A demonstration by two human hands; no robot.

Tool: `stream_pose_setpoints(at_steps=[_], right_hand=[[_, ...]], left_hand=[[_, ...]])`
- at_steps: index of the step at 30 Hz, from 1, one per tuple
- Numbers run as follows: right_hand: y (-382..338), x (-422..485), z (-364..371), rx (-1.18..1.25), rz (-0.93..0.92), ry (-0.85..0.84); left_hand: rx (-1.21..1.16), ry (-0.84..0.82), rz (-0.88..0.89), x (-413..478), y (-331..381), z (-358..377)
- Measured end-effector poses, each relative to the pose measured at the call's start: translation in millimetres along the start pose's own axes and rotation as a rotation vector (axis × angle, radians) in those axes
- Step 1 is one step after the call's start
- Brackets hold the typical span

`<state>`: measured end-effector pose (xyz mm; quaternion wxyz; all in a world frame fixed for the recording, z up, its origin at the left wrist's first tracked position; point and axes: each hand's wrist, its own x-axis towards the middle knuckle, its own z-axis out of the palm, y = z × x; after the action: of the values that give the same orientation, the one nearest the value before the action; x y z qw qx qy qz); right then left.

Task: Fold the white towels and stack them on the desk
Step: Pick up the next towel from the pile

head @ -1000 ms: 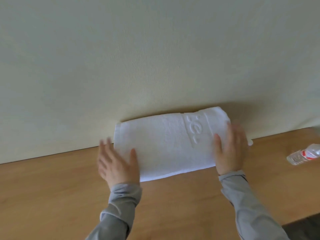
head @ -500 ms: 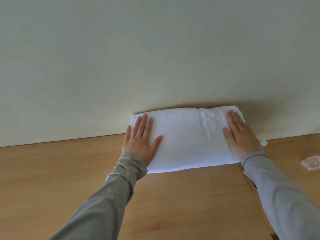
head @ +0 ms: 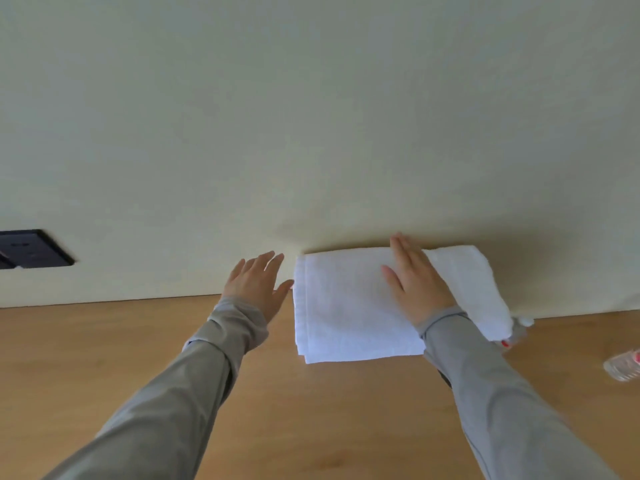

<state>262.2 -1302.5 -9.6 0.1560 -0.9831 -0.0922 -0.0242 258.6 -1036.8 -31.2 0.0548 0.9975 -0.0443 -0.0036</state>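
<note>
A folded white towel (head: pixel 349 306) lies flat on the wooden desk (head: pixel 311 410), pushed up against the pale wall. My right hand (head: pixel 415 282) rests flat on the towel's right half, fingers together and pointing at the wall. My left hand (head: pixel 258 287) hovers just off the towel's left edge, fingers spread and holding nothing; its thumb nearly touches the edge. Grey sleeves cover both arms. My right forearm hides the towel's near right corner.
A clear plastic bottle (head: pixel 623 367) with a red label lies on the desk at the far right edge. A small red-and-white thing (head: pixel 516 332) peeks out by the towel's right end. A black socket panel (head: pixel 31 249) sits in the wall at far left.
My left hand has slid off the towel and now hovers beside its left edge. My right hand has moved toward the towel's middle. The view has turned left, revealing the socket panel.
</note>
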Motion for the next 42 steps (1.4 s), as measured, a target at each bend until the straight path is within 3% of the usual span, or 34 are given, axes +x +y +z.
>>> stream_pose_setpoints(at_steps=[11,21,27,35,42], right_hand=[[-237,-9,-5,-0.062,-0.350,0.138],[-558,-76,40,-0.011,-0.723,0.158],[-720,-132,67,0.021,-0.953,0.107],[-843,-148,90,0.030,-1.085,0.076],[-900,-106,112,0.126,-0.984,0.123]], left_hand=[[0.124,0.116,-0.166,-116,-170,-100],[0.157,0.247,-0.564,-360,-413,-191],[0.177,0.399,-0.800,-494,-505,-226],[0.206,0.495,-0.983,-579,-590,-248],[0.224,0.454,-0.985,-567,-659,-254]])
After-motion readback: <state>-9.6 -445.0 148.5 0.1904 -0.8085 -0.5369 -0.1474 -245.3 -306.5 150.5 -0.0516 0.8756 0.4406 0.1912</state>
